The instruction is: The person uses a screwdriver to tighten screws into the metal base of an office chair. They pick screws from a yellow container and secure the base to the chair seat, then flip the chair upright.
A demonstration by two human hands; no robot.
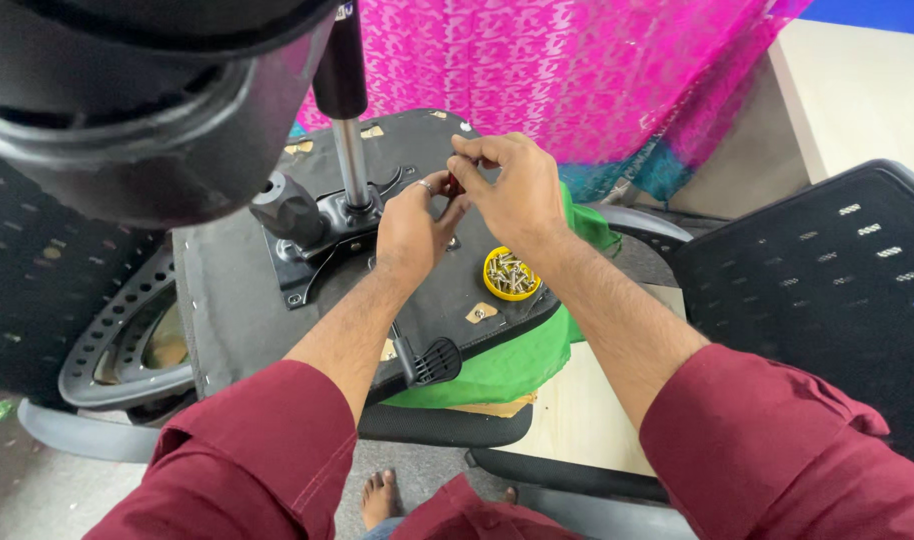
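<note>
packages: none | labels: none | signs: none | screens: none

I see the upturned seat underside covered in matt grey-black fabric, slightly fuzzy. The mechanism plate bolted to it looks like black painted metal with a dull sheen, and its knob like matt black plastic. The gas lift column is polished bright metal below a smooth black sleeve. I make out shiny metal screws in a glossy yellow plastic cap. My left hand wears a metal ring. The green cloth looks soft and matt; the pink cloth glitters. The mesh backrest is matt woven black. My sleeves are plain maroon cotton-like cloth.
</note>
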